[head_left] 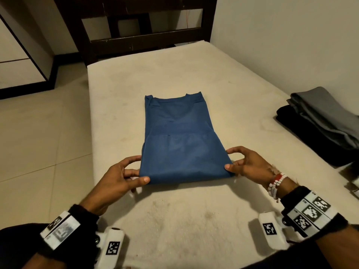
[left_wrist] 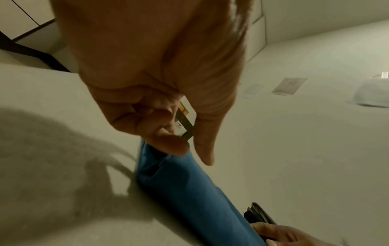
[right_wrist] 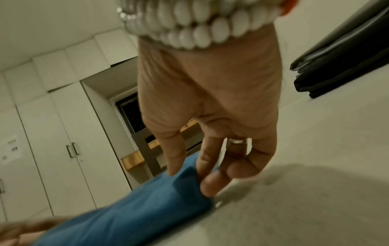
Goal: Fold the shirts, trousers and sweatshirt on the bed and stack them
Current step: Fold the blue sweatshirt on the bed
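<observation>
A blue shirt (head_left: 180, 140) lies lengthwise on the cream mattress (head_left: 194, 220), its sides folded in and its collar at the far end. My left hand (head_left: 124, 175) pinches the near left corner of its hem, thumb on top. My right hand (head_left: 244, 164) pinches the near right corner. The near hem is lifted slightly off the bed. In the left wrist view the blue shirt (left_wrist: 189, 191) hangs from my left hand (left_wrist: 181, 149). The right wrist view shows my right hand (right_wrist: 202, 179) with its fingers curled round the blue shirt (right_wrist: 136, 216).
A stack of folded dark and grey clothes (head_left: 320, 125) sits at the bed's right edge by the wall. The dark wooden headboard (head_left: 139, 28) stands at the far end. Tiled floor (head_left: 44, 142) lies left of the bed, with white wardrobes (right_wrist: 52, 133) beyond.
</observation>
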